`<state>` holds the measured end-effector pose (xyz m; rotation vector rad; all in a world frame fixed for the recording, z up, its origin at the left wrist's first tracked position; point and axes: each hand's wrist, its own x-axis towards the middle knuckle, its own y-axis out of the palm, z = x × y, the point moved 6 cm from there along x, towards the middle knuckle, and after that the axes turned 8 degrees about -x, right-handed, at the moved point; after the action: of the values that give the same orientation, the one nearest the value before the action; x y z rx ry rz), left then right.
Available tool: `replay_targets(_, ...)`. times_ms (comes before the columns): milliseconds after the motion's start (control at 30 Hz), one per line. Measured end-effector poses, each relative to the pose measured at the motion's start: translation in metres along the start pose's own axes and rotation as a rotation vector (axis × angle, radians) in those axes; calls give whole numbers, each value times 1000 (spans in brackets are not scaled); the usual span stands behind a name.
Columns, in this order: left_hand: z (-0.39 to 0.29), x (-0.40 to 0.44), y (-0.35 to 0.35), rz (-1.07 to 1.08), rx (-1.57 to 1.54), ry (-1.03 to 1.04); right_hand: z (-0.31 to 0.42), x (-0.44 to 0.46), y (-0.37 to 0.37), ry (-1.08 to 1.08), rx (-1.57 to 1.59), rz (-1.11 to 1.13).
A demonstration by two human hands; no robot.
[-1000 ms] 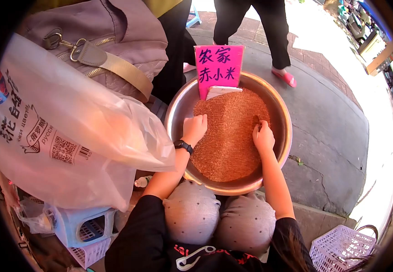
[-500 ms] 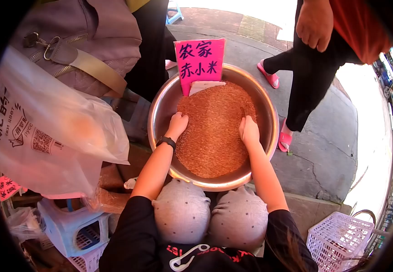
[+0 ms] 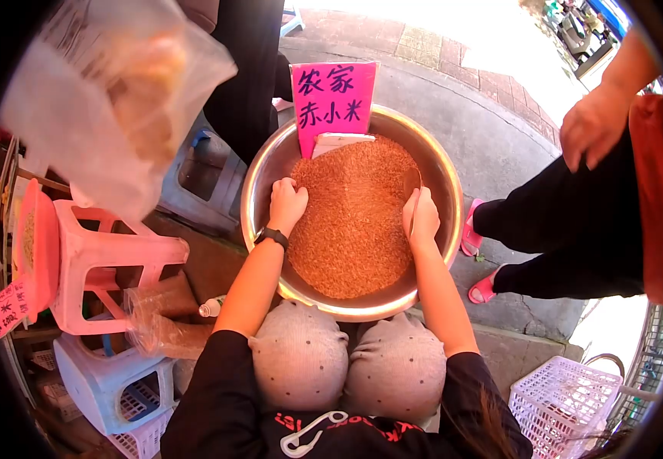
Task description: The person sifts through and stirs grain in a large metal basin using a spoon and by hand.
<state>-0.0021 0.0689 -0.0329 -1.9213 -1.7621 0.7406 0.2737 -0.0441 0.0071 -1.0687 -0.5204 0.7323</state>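
A wide metal bowl in front of my knees holds a heap of reddish-brown grain. At the heap's left side is my left hand, its fingers curled in at the grain's edge; whether they hold anything is hidden. My right hand, on the right side of the heap, grips a small brown scoop whose far end rests at the grain. A pink sign with black handwriting stands at the bowl's back rim, with a white piece at its foot.
On the right stands a person in black trousers and pink sandals. A plastic bag hangs upper left, above a pink stool and a blue stool. A white basket sits lower right. Another person's dark leg is behind the bowl.
The person in pink sandals has walked in from the back to the right side. The plastic bag has moved up and left, uncovering the pink stool. Both my hands remain at the grain.
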Motion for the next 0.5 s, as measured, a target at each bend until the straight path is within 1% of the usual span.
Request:
replay_targets(67,8,0,6,-9,36,-3,-1,-1,3,-7,-42,34)
replay_targets(167,26,8,28,58,-45,29,-4,-3,11,-36,-50,85)
replay_targets(233,17,5,30,194,-65,-2,-5,-3,18,-67,2,100)
replay_targets(267,12,2,31,262,-76,-17,-3,-4,22,-104,21,124)
replay_targets(333,6,1,31,278,-158,3,4,-7,26,-177,59,171)
replay_targets(367,3,1,30,285,-199,15,5,-8,28,-236,107,136)
replay_targets(467,-11,-5,33,469,-563,21,18,-11,21,-380,283,185)
replay_targets(500,-10,-5,35,513,-684,-61,25,-12,18,-416,380,232)
